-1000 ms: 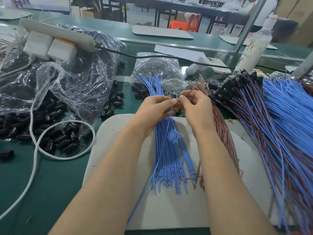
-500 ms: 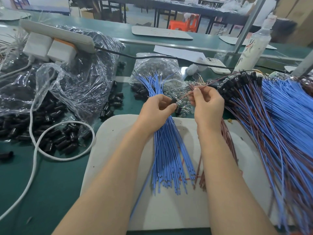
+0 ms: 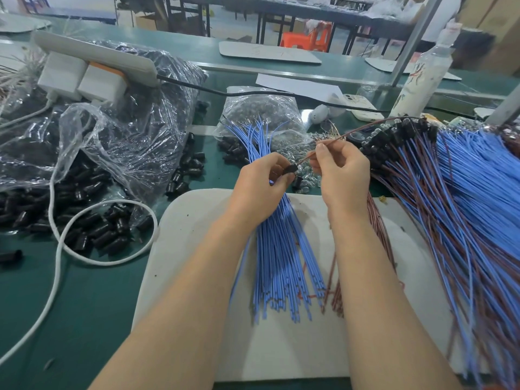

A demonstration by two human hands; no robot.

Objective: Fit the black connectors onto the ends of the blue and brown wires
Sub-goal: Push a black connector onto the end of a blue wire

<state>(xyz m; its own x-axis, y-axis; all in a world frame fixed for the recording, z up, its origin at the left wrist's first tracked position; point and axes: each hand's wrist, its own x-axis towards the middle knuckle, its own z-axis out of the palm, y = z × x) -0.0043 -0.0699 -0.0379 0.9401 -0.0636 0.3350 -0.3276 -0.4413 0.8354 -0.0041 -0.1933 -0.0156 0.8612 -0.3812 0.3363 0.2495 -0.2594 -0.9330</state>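
Fingers (image 3: 324,153) pinched tight.
Your left hand (image 3: 261,190) grips a small black plastic connector (image 3: 289,170); your right hand (image 3: 344,173) pinches the thin brown wire (image 3: 304,159) meeting it.

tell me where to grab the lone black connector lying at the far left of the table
Pinch the connector across the middle of its barrel, coming down from above. It lies on its side on the green table, long axis roughly left to right, so thumb and finger should fit on its near and far flanks. It sits apart from the pile, so nothing crowds the fingers.
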